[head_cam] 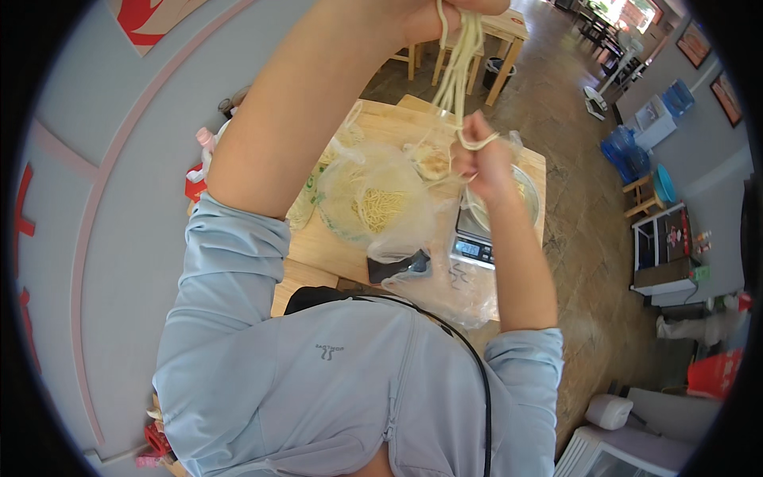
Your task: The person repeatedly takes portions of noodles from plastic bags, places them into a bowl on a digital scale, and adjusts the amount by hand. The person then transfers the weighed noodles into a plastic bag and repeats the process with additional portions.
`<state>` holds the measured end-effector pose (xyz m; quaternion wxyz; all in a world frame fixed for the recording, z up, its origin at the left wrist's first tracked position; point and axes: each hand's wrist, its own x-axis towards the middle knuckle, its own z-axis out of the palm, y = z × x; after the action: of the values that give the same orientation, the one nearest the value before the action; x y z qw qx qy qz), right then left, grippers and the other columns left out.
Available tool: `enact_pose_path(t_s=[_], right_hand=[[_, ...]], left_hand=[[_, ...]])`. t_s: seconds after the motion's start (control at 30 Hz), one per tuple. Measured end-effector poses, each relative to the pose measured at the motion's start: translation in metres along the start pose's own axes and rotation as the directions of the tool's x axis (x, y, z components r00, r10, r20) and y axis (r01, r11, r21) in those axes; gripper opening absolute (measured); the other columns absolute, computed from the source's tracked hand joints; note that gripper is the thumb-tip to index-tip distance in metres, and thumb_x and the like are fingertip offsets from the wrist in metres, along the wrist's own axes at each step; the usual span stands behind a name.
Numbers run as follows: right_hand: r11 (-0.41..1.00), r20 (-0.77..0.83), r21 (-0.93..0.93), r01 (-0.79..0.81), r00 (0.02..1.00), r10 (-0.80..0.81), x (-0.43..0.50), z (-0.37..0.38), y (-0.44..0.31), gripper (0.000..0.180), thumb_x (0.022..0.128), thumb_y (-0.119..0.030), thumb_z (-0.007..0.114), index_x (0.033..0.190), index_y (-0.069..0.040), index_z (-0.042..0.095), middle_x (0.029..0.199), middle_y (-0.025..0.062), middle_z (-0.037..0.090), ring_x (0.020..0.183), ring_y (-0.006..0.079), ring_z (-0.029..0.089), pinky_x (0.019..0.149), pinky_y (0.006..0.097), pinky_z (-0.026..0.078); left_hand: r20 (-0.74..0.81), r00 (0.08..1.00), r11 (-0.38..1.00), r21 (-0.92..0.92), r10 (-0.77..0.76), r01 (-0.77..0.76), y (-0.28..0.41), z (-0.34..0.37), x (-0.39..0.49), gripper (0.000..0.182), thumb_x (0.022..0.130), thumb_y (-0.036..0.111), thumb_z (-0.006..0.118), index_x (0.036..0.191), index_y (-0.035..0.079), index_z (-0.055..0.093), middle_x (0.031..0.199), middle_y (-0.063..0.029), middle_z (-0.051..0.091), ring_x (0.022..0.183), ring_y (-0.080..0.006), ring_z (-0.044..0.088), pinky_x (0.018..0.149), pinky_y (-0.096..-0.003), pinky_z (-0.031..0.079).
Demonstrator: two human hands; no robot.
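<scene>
My left hand (432, 24) is raised high at the top of the view, partly cut off, gripping a hanging bundle of pale noodles (462, 65). Lower down, my right hand (487, 158) has its fingers closed around the bundle's lower part, and a strand loops across them. Beneath my right forearm a round metal bowl (530, 185) with some noodles in it rests on a digital kitchen scale (462, 225) with a lit display. Left of the scale, an open clear plastic bag (340, 206) contains a heap of thin yellow noodles (381, 208).
On the wooden table (351, 262) lie a dark smartphone (387, 269), a crumpled clear plastic bag (456, 292) and another bag with pale food (432, 164). A grey wall (137, 197) runs along the left. Behind are a wooden table (506, 27), a bin (498, 71) and blue water bottles (626, 152).
</scene>
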<state>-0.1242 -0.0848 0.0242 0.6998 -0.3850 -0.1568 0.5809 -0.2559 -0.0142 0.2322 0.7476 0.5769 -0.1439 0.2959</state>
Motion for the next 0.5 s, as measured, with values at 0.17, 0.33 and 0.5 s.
enact_pose_path(t_s=[0.17,0.33,0.5], right_hand=[[0.952,0.097,0.042,0.304,0.947,-0.307,-0.010,-0.001,-0.107,0.027,0.097,-0.027,0.038,0.079,-0.009,0.045,0.055,-0.0044,0.029,0.042,0.0071,0.021,0.033,0.0213,0.017],[0.935,-0.042,-0.073,0.348,0.935,-0.351,0.003,-0.035,-0.156,0.025,0.097,-0.026,0.037,0.082,-0.008,0.047,0.057,-0.0027,0.037,0.044,0.0070,0.023,0.033,0.0206,0.019],[0.934,-0.264,0.008,0.357,0.901,-0.343,0.008,-0.083,-0.145,0.022,0.095,-0.023,0.043,0.083,-0.007,0.051,0.059,-0.0007,0.042,0.045,0.0078,0.036,0.035,0.0212,0.027]], left_hand=[[-0.054,0.991,0.993,-0.023,-0.120,0.119,-0.048,0.012,0.030,0.026,0.095,0.025,0.033,0.074,0.012,0.041,0.051,0.0046,0.029,0.039,-0.0061,0.023,0.033,-0.0203,0.019],[-0.049,0.957,0.946,-0.175,-0.285,0.273,-0.128,-0.009,0.078,0.022,0.090,0.016,0.037,0.071,0.010,0.045,0.052,0.0024,0.035,0.039,-0.0082,0.029,0.033,-0.0230,0.024],[-0.180,0.872,0.888,-0.169,-0.455,0.429,-0.204,0.023,0.081,0.019,0.094,0.026,0.037,0.086,0.011,0.045,0.058,0.0029,0.034,0.044,-0.0079,0.026,0.039,-0.0233,0.021]])
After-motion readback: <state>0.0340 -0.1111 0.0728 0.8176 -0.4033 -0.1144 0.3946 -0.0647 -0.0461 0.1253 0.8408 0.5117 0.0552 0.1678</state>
